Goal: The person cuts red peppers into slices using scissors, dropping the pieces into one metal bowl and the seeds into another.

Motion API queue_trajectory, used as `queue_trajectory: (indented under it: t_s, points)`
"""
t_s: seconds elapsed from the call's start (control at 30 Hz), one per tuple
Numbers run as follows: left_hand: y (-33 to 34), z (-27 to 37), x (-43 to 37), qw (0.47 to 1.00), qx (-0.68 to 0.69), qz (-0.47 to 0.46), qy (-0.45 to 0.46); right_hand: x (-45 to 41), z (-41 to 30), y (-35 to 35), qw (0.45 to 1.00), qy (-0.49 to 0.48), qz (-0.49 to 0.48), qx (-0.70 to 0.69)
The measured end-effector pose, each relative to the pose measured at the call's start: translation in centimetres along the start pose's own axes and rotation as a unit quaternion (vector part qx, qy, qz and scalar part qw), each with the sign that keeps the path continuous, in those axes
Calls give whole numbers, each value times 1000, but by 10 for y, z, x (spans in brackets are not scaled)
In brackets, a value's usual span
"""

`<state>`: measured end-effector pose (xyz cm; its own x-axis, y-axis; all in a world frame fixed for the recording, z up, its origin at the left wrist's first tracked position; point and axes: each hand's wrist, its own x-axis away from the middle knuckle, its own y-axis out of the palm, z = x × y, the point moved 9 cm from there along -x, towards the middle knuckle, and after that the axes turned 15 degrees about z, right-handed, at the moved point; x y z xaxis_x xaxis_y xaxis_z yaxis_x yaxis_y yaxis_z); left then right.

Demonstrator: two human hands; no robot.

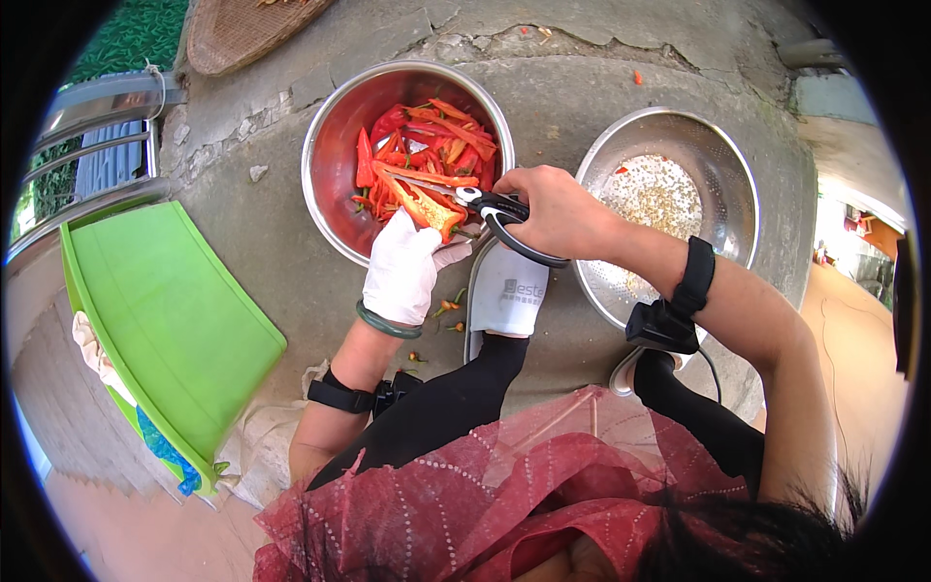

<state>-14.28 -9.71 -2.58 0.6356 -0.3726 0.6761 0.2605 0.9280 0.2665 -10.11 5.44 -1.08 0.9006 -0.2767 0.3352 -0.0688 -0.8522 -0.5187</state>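
My left hand [407, 273], in a white glove, holds a slit red chili pepper [429, 209] by its stem end over the near right rim of a steel bowl [331, 211]. The pepper lies split open with pale seeds showing. My right hand [556, 214], bare, grips the black handles of a pair of scissors [502, 214]; the blades point left into the opened pepper. Cut red chili peppers [451, 138] lie in the bowl. To the right stands a perforated steel colander [727, 189] with many loose pale seeds [654, 196] at its bottom.
A green plastic bin [174, 313] stands at the left, near a metal railing [109, 98]. At the far left rim is a woven tray [240, 36]. Several pepper stems [449, 304] lie on the concrete floor beside my slippered foot [513, 291]. Cracks run across the concrete beyond the bowls.
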Motion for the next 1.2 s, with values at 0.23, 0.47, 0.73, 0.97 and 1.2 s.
queue_trajectory:
  t_s: [0.23,0.47,0.73,0.97,1.2]
  points:
    - [-2,-12,-1,999,-37,25,-17,-3,-3,1,999,-10,37,20]
    - [-4,-17,0,999,-41,20,-13,-3,-2,2,998,-22,15,50]
    - [-8,-17,0,999,-48,17,-15,-2,-5,3,998,-50,28,16]
    - [0,-19,5,997,-66,1,-29,-9,0,6,998,-34,26,50]
    - [-3,-22,6,998,-47,5,-42,-7,-2,6,998,-63,22,3]
